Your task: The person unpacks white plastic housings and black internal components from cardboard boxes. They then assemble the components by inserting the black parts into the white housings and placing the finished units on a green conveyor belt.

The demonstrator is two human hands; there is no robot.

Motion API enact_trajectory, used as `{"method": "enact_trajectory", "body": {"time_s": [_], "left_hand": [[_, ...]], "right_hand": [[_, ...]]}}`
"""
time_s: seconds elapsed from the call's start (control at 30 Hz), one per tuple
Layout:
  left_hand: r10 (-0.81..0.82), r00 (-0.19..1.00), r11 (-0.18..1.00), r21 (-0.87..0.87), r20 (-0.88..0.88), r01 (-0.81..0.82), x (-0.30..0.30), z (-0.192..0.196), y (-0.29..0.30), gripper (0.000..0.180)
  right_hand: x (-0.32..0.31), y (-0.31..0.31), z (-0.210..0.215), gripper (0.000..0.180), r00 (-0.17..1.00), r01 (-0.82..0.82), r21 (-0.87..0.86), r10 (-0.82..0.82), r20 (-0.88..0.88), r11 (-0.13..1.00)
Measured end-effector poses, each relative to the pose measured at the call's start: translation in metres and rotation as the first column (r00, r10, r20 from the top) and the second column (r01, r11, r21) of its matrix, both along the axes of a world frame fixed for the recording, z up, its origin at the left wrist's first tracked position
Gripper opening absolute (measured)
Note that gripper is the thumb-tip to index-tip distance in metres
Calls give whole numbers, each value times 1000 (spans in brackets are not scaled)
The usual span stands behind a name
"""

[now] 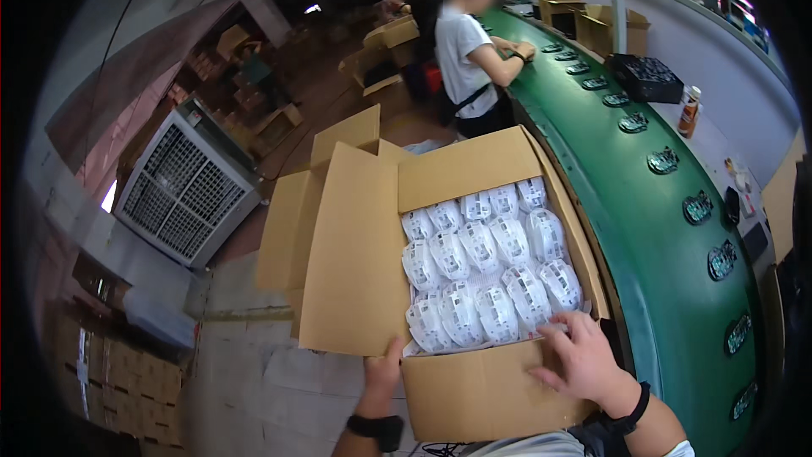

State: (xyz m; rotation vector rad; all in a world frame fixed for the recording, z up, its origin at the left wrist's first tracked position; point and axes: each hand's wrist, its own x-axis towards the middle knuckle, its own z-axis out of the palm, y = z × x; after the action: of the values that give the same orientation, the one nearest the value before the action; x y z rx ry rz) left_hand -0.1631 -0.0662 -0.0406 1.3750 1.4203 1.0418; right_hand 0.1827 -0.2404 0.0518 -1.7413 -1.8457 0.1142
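No words or numbers legible. Small dark marks, possibly print, noted on the white wrapped pieces (480, 247) in the open carton (491, 393); too small to resolve. Orange-and-white can (689, 114) beside the green belt (592, 131): surface markings likewise unreadable.

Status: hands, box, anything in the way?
Left hand at the left flap; right hand open over the near flap. Box open, rows of white wrapped pieces inside. Right hand partly hides the box's near right corner.
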Motion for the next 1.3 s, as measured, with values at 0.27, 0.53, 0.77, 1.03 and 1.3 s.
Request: {"method": "enact_trajectory", "body": {"time_s": [0.27,0.53,0.77,1.03,1.3], "left_hand": [[19,805,940,285,-592,187,-4,184,18,52],[-33,744,999,-29,-668,18,1,56,165,102],[-253,959,949,-161,124,271,11,-6,172,93],[-382,899,918,-21,213,395,24,-42,169,100],[-257,966,966,-16,12,257,36,-41,221,100]], "right_hand": [[12,4,-35,61,982,-6,-51,16,190,999],[9,4,-52,60,984,30,40,-36,175,999],[12,-1,-58,61,980,34,60,-45,192,998],[1,1,-47,62,982,64,33,-69,176,997],[-11,4,-42,63,969,91,44,-99,228,995]]}}
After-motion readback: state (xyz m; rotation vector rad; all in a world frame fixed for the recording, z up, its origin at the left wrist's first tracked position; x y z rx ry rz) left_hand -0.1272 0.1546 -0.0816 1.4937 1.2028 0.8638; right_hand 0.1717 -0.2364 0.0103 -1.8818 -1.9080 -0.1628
